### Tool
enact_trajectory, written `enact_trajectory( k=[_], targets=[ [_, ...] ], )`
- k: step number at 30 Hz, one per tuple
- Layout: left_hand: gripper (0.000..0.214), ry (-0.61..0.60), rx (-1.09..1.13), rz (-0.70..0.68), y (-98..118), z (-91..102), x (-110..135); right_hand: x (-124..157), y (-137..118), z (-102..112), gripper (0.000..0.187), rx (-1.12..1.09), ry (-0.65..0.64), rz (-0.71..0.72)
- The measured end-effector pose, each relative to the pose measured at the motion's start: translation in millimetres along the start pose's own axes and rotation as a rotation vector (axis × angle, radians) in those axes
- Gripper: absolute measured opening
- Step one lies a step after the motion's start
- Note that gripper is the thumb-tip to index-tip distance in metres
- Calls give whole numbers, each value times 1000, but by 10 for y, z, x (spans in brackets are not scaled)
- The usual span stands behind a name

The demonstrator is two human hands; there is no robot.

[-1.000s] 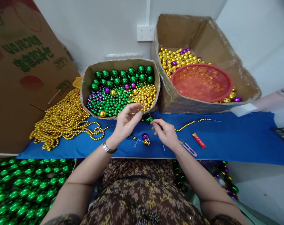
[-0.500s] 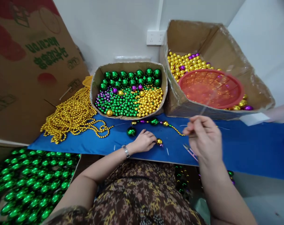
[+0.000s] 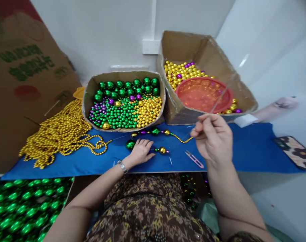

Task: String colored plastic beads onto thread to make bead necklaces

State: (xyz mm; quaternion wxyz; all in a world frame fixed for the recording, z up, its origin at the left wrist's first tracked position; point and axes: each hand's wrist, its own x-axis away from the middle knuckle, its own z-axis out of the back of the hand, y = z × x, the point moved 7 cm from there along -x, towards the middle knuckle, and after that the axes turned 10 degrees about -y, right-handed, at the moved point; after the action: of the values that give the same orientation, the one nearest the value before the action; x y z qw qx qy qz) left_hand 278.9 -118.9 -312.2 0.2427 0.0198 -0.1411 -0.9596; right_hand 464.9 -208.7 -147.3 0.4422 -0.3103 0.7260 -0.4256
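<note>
My left hand (image 3: 140, 153), a watch on its wrist, lies over the blue cloth with its fingers stretched out. They rest beside a large green bead (image 3: 130, 144), and the thumb stands apart. Right of the thumb is a short run of small green, gold and purple beads (image 3: 162, 150) on a thin thread. My right hand (image 3: 214, 139) is raised, thumb and fingertips pinched on a thin clear thread (image 3: 219, 99) that rises above them. Behind the hands a beaded string (image 3: 155, 131) stretches across the cloth. Below, pink-handled thread snips (image 3: 195, 159) lie near my right wrist.
A carton (image 3: 86, 111) of green, purple and gold beads stands at the back. Beside it, a taller carton (image 3: 173, 116) holds gold beads and a red basket (image 3: 205, 80). Gold bead strands (image 3: 59, 134) heap at left. A flower-patterned phone case (image 3: 296, 151) lies at right.
My left hand has shifted left along the thread to the large green bead, uncovering small green beads. My right hand stays raised and pinched. The view has turned right, bringing the phone case in.
</note>
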Motion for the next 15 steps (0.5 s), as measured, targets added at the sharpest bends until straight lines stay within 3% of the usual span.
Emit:
enact_trajectory(
  k=[5,10,15],
  targets=[
    [66,116,446,-152,240,370,-130,-70,30,-140,20,17,-78,-33],
    [38,251,1084,-206,451,851,-269,-68,156,-252,23,12,-162,-114],
    [26,241,1213,-209,586,1103,-406,-17,318,-306,25,-35,-189,-170]
  ],
)
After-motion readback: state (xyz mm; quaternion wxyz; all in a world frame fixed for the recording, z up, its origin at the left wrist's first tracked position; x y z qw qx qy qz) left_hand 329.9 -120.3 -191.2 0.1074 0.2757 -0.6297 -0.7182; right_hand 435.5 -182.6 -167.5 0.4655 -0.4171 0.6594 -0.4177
